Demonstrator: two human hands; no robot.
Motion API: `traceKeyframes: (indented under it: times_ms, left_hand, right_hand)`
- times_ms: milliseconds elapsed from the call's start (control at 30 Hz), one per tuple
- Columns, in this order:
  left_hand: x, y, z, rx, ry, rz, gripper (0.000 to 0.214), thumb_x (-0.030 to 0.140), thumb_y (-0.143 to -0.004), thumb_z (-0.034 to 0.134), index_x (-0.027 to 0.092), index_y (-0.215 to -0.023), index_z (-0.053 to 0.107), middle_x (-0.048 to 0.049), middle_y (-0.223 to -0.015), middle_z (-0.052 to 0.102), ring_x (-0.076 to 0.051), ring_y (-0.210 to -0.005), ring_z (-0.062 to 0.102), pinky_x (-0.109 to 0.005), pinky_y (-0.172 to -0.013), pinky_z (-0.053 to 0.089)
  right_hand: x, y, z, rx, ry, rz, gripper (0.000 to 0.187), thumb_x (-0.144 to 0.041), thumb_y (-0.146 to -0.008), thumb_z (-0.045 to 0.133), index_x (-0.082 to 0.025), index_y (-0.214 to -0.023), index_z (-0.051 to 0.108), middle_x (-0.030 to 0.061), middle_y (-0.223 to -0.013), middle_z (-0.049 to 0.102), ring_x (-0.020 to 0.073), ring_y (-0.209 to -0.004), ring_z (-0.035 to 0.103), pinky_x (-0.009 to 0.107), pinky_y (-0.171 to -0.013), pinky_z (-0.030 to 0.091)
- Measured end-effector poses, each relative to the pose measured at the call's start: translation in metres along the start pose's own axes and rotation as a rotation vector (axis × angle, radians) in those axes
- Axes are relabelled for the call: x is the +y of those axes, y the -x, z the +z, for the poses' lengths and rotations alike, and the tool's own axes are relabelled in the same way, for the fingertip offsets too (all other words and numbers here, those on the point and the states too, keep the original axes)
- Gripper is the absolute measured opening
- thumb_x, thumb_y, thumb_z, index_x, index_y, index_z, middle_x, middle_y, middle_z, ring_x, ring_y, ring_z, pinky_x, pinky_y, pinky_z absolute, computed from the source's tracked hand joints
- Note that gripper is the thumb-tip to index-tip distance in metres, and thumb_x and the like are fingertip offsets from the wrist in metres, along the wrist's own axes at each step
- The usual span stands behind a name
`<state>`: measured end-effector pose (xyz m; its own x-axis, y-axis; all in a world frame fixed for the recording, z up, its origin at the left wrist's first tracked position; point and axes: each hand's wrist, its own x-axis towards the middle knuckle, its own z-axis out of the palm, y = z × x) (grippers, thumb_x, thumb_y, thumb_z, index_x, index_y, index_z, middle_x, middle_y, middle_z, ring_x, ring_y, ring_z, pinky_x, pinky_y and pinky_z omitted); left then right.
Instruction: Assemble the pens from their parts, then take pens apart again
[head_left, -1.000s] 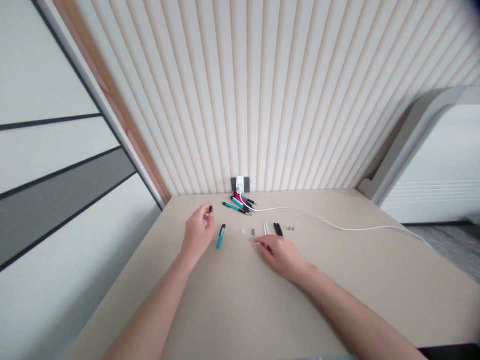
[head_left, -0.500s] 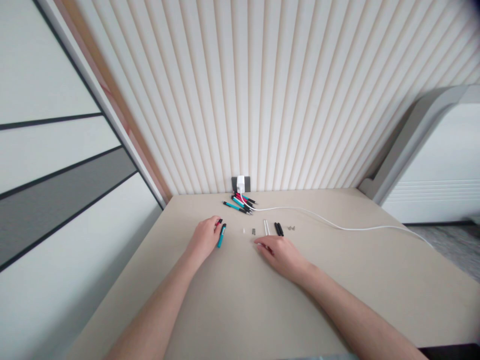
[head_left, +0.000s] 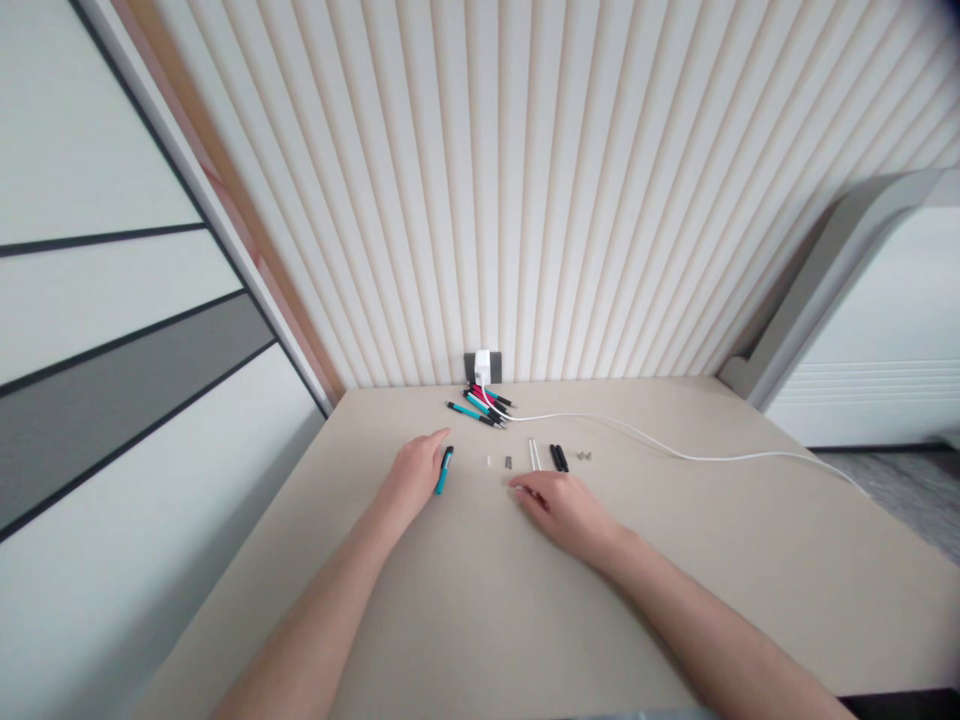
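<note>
My left hand (head_left: 412, 478) rests on the left part of the table with its index finger stretched out, and no held thing shows in it. Just right of its fingers lies a teal pen barrel (head_left: 444, 471) with a black end. My right hand (head_left: 559, 505) lies on the table, fingers loosely curved, with nothing visibly gripped; its inner side is partly hidden. Just beyond it are two thin white tubes (head_left: 534, 455) and two black pen grips (head_left: 559, 458). Small metal pieces (head_left: 508, 463) and a tiny white piece (head_left: 489, 461) lie between the hands.
Several teal, red and black pens (head_left: 480, 408) lie in a pile by the wall. Above them a white charger (head_left: 482, 367) sits in a dark socket, its white cable (head_left: 660, 448) running right across the table. Small silvery tips (head_left: 584, 456) lie right of the grips.
The red-and-black piece at my left fingers is out of sight now, and the index finger has straightened forward. My right hand has stayed in place.
</note>
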<state>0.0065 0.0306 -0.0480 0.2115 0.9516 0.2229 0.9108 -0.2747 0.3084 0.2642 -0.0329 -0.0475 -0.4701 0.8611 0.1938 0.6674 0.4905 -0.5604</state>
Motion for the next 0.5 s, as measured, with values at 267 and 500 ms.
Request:
traceKeyframes:
  times_ms: [267, 500]
  left_hand:
    - [-0.0009, 0.0016, 0.0026, 0.012, -0.011, 0.01, 0.037, 0.007, -0.089, 0.039, 0.013, -0.119, 0.059, -0.0128, -0.112, 0.068, -0.022, -0.105, 0.064, -0.034, -0.096, 0.047]
    - [-0.0006, 0.0027, 0.003, -0.011, -0.02, 0.017, 0.036, 0.008, -0.09, 0.039, 0.013, -0.12, 0.058, -0.0132, -0.112, 0.067, -0.022, -0.105, 0.063, -0.035, -0.097, 0.046]
  right_hand:
    - [0.0019, -0.0009, 0.0011, 0.081, -0.043, -0.085, 0.027, -0.026, -0.097, 0.044, -0.024, -0.108, 0.068, 0.0061, -0.1, 0.068, 0.0174, -0.092, 0.064, 0.028, -0.084, 0.048]
    - [0.0047, -0.0025, 0.0017, 0.137, -0.033, -0.029, 0.027, -0.027, -0.096, 0.046, -0.021, -0.109, 0.069, 0.0079, -0.096, 0.067, 0.0189, -0.088, 0.063, 0.03, -0.081, 0.049]
